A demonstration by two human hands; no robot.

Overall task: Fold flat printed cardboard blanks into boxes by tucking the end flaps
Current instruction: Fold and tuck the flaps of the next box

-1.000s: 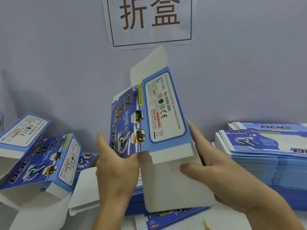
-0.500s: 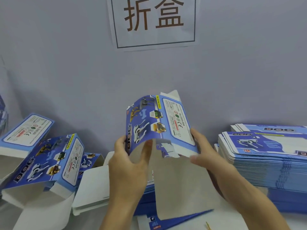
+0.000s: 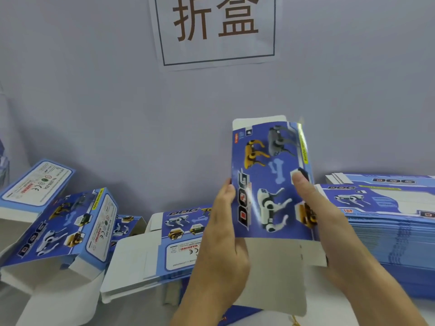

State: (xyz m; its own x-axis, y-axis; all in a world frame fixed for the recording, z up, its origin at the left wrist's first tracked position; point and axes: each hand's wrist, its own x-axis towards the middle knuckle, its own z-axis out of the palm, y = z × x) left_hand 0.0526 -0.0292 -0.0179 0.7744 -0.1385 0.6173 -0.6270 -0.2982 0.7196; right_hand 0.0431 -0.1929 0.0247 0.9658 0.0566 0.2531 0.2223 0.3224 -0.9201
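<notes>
I hold a blue printed cardboard box blank [image 3: 266,184] upright in front of me, its face with robot dogs and the word DOG turned to me. My left hand [image 3: 223,236] grips its left edge, fingers behind the panel. My right hand [image 3: 329,222] grips the right edge with the thumb pressed on the printed face. A plain grey flap [image 3: 275,276] hangs down from the lower end between my wrists. A small white flap [image 3: 259,120] sticks up at the top.
A tall stack of flat blanks [image 3: 388,222] lies at the right. Folded boxes [image 3: 70,227] lean at the left, another [image 3: 35,182] behind them. More blanks [image 3: 150,255] lie in the middle. A paper sign [image 3: 216,29] hangs on the grey wall.
The blank has turned so its large printed face now points at me, and it has shifted right and flattened. My right thumb has come onto the front face.
</notes>
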